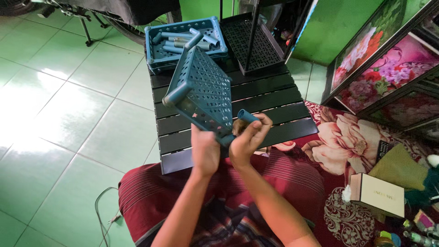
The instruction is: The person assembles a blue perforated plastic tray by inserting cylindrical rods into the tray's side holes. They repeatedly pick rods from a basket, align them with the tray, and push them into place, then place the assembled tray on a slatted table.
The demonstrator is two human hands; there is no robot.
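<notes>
The striped maroon lap (183,201) fills the bottom of the view at six o'clock, with both forearms rising from it. Ahead lies the black slatted table (274,98), and above it the blue perforated shelf (203,93) is held tilted, its near corner at the hands and its far leg pointing to eleven o'clock. At twelve o'clock on the table sit a blue basket (157,57) of spare tubes and a black tray (260,45). The left hand (204,151) is closed tight round the shelf's lower edge. The right hand (249,139), at three o'clock of it, pinches a short blue tube (247,115) in curled fingers beside the shelf's corner. To seat the tube well, I judge it should line up straight with the corner socket while the left hand keeps the shelf steady.
</notes>
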